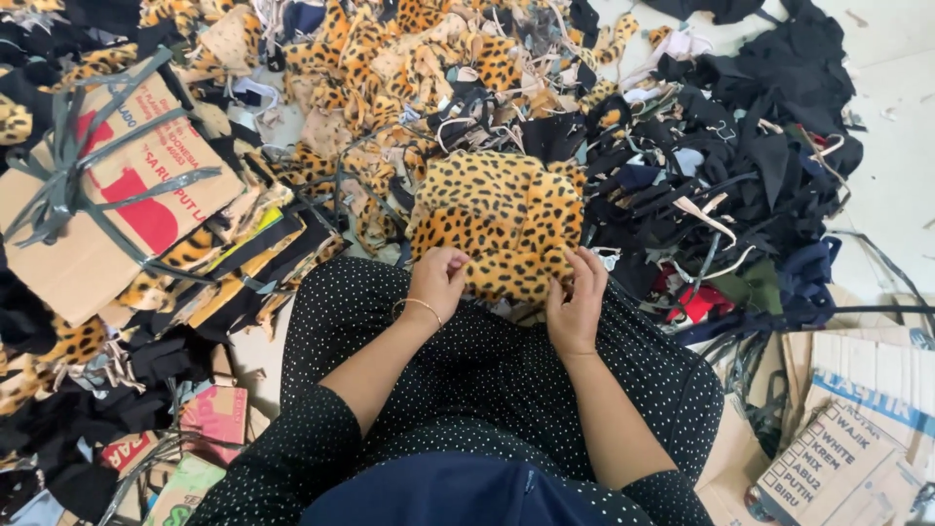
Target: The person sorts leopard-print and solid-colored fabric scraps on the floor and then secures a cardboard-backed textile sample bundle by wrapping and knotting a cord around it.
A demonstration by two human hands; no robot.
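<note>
A piece of leopard-print plush fabric [497, 219] lies spread over my lap, reaching out toward the floor pile. My left hand [438, 278], with a thin bangle on the wrist, grips its near edge on the left. My right hand [578, 302] pinches the near edge on the right. My lap is covered by a black skirt with white dots [487, 370].
Leopard-print scraps [390, 58] are heaped ahead and to the left. A pile of black fabric and straps [740, 136] fills the right. A flat cardboard box tied with grey strap [97, 185] lies at left. More cardboard boxes [857, 429] sit at lower right.
</note>
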